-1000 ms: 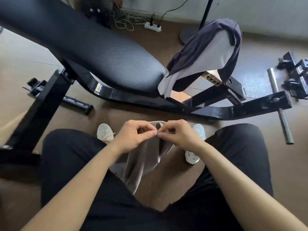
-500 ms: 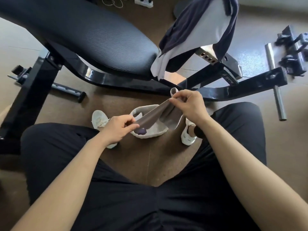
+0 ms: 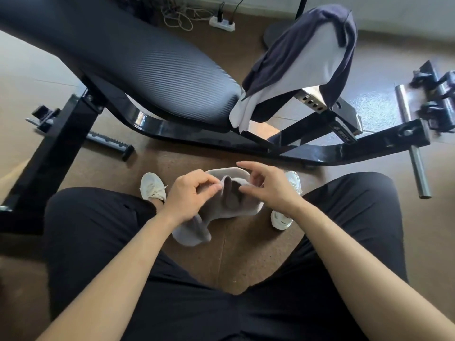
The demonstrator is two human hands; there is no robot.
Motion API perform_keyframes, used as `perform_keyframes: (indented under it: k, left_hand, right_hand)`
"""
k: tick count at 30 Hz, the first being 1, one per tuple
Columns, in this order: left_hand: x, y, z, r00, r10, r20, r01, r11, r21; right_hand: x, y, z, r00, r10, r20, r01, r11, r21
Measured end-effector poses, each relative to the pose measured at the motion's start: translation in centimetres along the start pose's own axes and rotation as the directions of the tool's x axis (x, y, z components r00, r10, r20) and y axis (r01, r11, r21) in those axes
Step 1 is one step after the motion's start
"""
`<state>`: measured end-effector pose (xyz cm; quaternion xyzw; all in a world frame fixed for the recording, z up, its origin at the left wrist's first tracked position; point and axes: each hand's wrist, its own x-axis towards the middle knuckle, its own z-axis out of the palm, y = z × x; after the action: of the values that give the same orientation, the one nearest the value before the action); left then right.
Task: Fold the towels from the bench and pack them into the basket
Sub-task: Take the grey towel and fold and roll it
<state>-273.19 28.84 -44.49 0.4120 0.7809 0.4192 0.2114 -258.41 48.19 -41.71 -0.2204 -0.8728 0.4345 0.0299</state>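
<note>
So the left hand (image 3: 194,193) was pinching the plain grey cloth towel (image 3: 193,232) near its top edge, with the rest hanging off toward 6 o'clock. The right hand (image 3: 268,187), over at 3 o'clock, looked like it had let go: fingers loose, index sticking out, thumb tip maybe just brushing the cloth. Half a second before, it had been holding the other end up high, with the towel stretched between both hands, so I'd guess the fold just got closed. Right under both hands sat the small pale grey soft-sided basket (image 3: 256,209) on the floor, with something dark already inside. Packing seemed next. A navy-and-white towel (image 3: 307,50) was draped at 1 o'clock over the end of the black ribbed padded tabletop (image 3: 147,70), not yet folded.
</note>
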Motion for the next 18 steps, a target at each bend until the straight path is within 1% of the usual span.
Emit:
perform_keyframes:
  k: [2, 3, 5, 7, 10, 12, 15, 18]
  left_hand:
    - [0.0, 0.4, 0.5, 0.997, 0.075, 0.025, -0.075, 0.997, 0.004]
    - [0.0, 0.7, 0.6, 0.996, 0.087, 0.035, -0.087, 0.996, 0.000]
    - [0.0, 1.0, 0.7, 0.996, 0.075, 0.048, -0.074, 0.997, -0.016]
    - [-0.1, 0.8, 0.3, 0.997, 0.046, 0.065, -0.045, 0.999, -0.019]
    - [-0.3, -0.3, -0.9, 0.990, -0.052, 0.133, 0.043, 0.997, 0.071]
    - [-0.4, -0.9, -1.9, 0.974, -0.157, 0.164, 0.135, 0.981, 0.137]
    - [-0.4, -1.4, -3.0, 0.957, -0.243, 0.161, 0.222, 0.966, 0.133]
    - [-0.4, -1.5, -3.0, 0.943, -0.300, 0.142, 0.290, 0.953, 0.085]
  right_hand:
    - [-0.1, -0.6, 1.0, 0.993, -0.055, 0.102, 0.050, 0.998, 0.047]
    - [0.1, -0.7, 1.5, 0.989, -0.071, 0.131, 0.065, 0.997, 0.047]
    - [0.4, -0.7, 2.0, 0.987, -0.067, 0.148, 0.068, 0.998, 0.004]
    - [0.8, -0.5, 2.0, 0.990, -0.025, 0.136, 0.027, 1.000, -0.010]
    - [1.1, 0.1, 1.1, 0.997, 0.060, 0.051, -0.060, 0.998, 0.005]
    - [1.2, 0.8, 0.3, 0.987, 0.159, -0.038, -0.156, 0.985, 0.078]
    - [1.2, 1.6, -0.6, 0.946, 0.294, -0.134, -0.264, 0.943, 0.204]
    - [1.2, 1.7, -1.1, 0.914, 0.365, -0.176, -0.297, 0.899, 0.322]
